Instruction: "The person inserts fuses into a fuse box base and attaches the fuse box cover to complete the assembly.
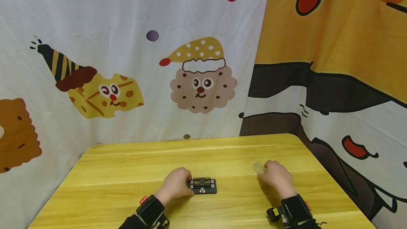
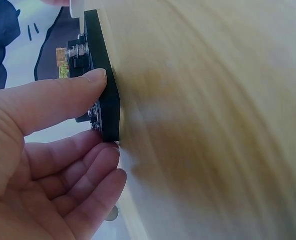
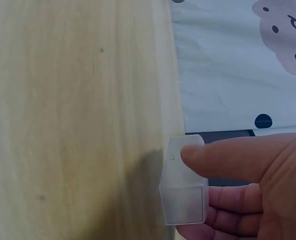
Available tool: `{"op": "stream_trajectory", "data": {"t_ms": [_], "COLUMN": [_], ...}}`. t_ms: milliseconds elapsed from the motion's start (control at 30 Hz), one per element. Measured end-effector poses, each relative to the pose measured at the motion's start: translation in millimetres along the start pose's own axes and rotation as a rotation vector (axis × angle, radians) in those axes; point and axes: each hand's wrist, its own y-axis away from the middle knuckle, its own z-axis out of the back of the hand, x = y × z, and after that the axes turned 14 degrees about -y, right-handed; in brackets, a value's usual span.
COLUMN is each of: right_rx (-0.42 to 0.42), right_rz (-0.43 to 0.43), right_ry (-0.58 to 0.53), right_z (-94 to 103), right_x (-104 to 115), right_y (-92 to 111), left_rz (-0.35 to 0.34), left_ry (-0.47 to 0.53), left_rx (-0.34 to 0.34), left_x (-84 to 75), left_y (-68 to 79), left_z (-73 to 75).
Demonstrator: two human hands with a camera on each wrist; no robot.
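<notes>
A small black fuse block [image 1: 210, 188] lies on the table, with metal terminals and fuses on top. Its flat base [image 2: 111, 112] shows edge-on in the left wrist view, where orange and yellow blade fuses [image 2: 61, 56] stick out. My left hand [image 1: 175, 185] pinches the block's left end, the thumb on one side of the base and fingers at the end. Over the right side of the table, my right hand [image 1: 277, 177] holds a translucent plastic cover [image 3: 184, 204]. The thumb presses the cover's face and the other fingers are curled behind it.
The wood-grain table [image 1: 133, 165] stretches under both hands, its far edge against a white curtain [image 1: 127, 17] with cartoon prints. On the right hangs another cartoon cloth [image 1: 286, 38] in yellow, black and white. Each wrist wears a black band with a camera.
</notes>
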Motion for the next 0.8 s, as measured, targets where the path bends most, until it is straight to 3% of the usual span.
{"op": "stream_trajectory", "data": {"t_ms": [167, 367, 800], "right_rx": [-0.003, -0.059, -0.080], "right_rz": [0.025, 0.157, 0.332], "right_ry": [0.008, -0.002, -0.078], "right_z": [-2.1, -8.0, -44.9], "right_x": [2.5, 18.2, 61.7], "right_y": [-2.1, -3.8, -4.6], "left_rz": [-0.003, 0.003, -0.006], "left_ry": [-0.001, -0.002, -0.006], "left_rx": [0.001, -0.005, -0.005], "left_x": [0.9, 1.2, 0.3], "left_y": [-0.4, -0.8, 0.9], "left_z": [-0.9, -1.8, 0.6]}}
